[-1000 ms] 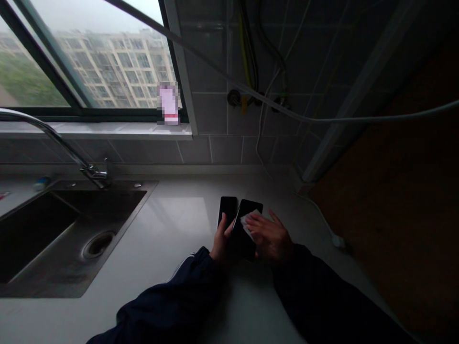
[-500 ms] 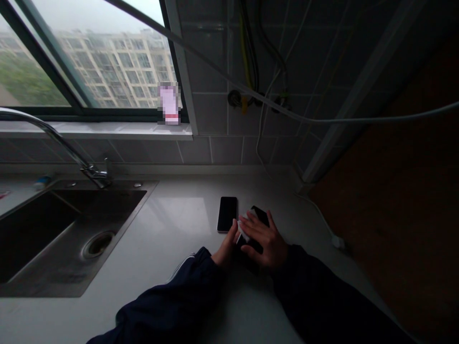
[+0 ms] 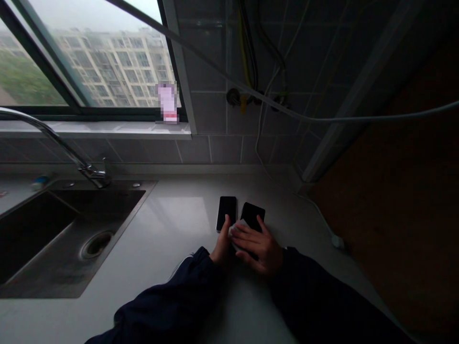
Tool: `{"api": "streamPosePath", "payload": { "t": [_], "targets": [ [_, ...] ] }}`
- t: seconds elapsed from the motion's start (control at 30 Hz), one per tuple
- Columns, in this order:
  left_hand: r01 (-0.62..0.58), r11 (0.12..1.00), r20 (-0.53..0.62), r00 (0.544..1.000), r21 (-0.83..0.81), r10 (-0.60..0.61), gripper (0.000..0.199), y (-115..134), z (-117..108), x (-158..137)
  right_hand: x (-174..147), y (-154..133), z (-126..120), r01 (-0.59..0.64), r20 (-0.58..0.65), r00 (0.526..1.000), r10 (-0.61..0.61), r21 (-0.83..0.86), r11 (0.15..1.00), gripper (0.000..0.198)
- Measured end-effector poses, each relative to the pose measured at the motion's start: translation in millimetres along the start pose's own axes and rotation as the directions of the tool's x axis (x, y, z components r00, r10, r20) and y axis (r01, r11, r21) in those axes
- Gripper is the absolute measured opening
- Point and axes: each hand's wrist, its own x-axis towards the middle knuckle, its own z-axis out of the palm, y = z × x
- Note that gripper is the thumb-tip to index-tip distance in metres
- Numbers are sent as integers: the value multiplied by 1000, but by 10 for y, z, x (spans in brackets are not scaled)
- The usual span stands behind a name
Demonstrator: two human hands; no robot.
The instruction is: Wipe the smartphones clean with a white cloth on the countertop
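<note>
A smartphone (image 3: 227, 206) with a dark screen lies flat on the white counter (image 3: 175, 224). To its right is a second flat black device (image 3: 254, 212), shaped like a phone, tilted slightly and partly covered by my hands. My left hand (image 3: 221, 243) grips its left side with the thumb up; the other fingers are hidden underneath or behind. With fingers laid together, my right hand (image 3: 260, 246) presses a crumpled white tissue or cloth (image 3: 244, 223) against the device's near left part. My right thumb rests over its lower face.
On the left a steel sink (image 3: 127, 224) with a chrome faucet (image 3: 95, 176) is set into the counter. A white cable (image 3: 317, 210) with a plug runs along the right side. A pale pink item (image 3: 168, 102), blurred, stands on the windowsill.
My right hand has slid the white tissue down and left over the black device, uncovering more of its far end. The smartphone on the counter stays in place.
</note>
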Motion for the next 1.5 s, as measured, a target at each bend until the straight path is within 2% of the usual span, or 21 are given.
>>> {"api": "streamPosePath", "payload": {
  "t": [0.1, 0.3, 0.4, 0.53, 0.7, 1.03, 1.17, 1.33, 1.4, 1.5],
  "targets": [
    [16, 1000, 26, 1000, 24, -16, 73, -15, -41, 12, 29, 14, -44, -72, -10, 997, 71, -80, 994, 39],
    [-62, 998, 211, 976, -3, 62, 73, -50, -5, -6, 68, 60, -125, -222, -13, 974, 225, -214, 951, 45],
    [-75, 997, 244, 967, 9, 71, 72, -53, 36, -24, 64, 110, -143, -286, -33, 957, 287, -244, 927, 50],
    [-81, 996, 249, 966, 48, 66, 69, -50, 47, -21, 58, 154, -151, -327, -17, 943, 333, -247, 912, 51],
    [-80, 996, 243, 968, 41, 67, 71, -27, 47, -17, 59, 171, -139, -325, 8, 942, 336, -232, 917, 53],
    [-48, 997, 165, 986, 62, 37, 69, 22, 107, -111, 75, 259, -165, -366, -42, 930, 365, -206, 908, 53],
    [-74, 997, 168, 983, -14, 75, 72, 36, 73, -91, 72, 235, -157, -317, -53, 948, 313, -158, 935, 47],
    [-109, 990, 37, 993, -88, 113, 80, 118, 4, -63, 49, 77, -124, -60, -54, 997, 60, 12, 998, 36],
    [-122, 989, 16, 992, -86, 124, 80, 144, -24, -62, 49, -3, -119, 26, -85, 996, -19, 79, 997, 33],
    [-130, 988, -3, 991, -79, 130, 81, 156, -45, -63, 64, -84, -137, 87, -123, 990, -72, 116, 989, 30]
  ]
}}
